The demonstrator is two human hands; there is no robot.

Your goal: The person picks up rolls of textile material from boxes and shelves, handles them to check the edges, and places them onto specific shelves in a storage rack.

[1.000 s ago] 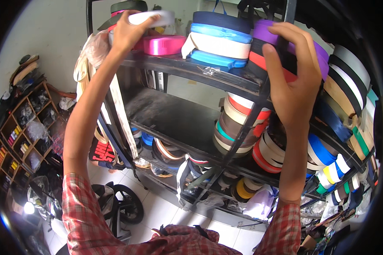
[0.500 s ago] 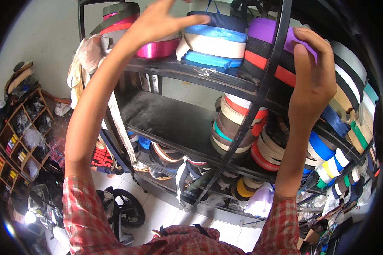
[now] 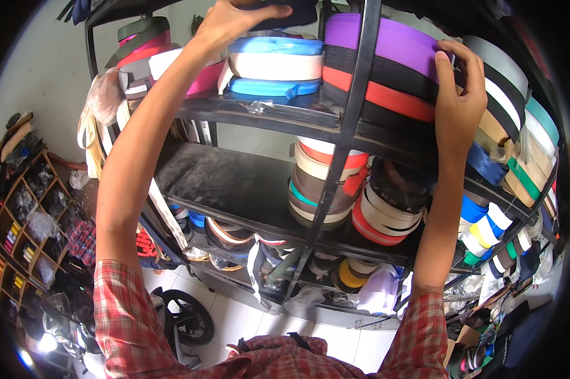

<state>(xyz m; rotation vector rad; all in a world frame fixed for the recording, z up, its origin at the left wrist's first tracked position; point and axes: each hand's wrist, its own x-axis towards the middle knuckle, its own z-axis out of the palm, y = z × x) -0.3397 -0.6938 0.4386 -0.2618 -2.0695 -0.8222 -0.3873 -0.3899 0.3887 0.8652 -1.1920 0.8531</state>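
My left hand point(image 3: 228, 24) is closed on a dark navy roll of webbing point(image 3: 301, 14), its thumb across the roll's side. That roll is over a stack on the top shelf: a light blue roll point(image 3: 275, 46), a cream roll point(image 3: 272, 65) and another blue roll point(image 3: 273, 86). At the right, my right hand point(image 3: 463, 95) has its curled fingers and thumb at the right edge of a wide purple roll point(image 3: 399, 44). Under the purple roll are black and red rolls point(image 3: 395, 100). The far fingers of my left hand are hidden or cut off by the frame's top.
A black metal rack point(image 3: 354, 82) has an upright post between the two stacks. More rolls point(image 3: 323, 183) sit on the lower shelves, and grey, white and teal ones point(image 3: 509, 69) at the right. A motorbike wheel point(image 3: 187, 316) and a cubbyhole shelf point(image 3: 29, 215) are at the left.
My left hand has closed on the navy roll and raised it off the light blue one. My right fingers have come to the purple roll's edge. The view has shifted, moving the rack leftward.
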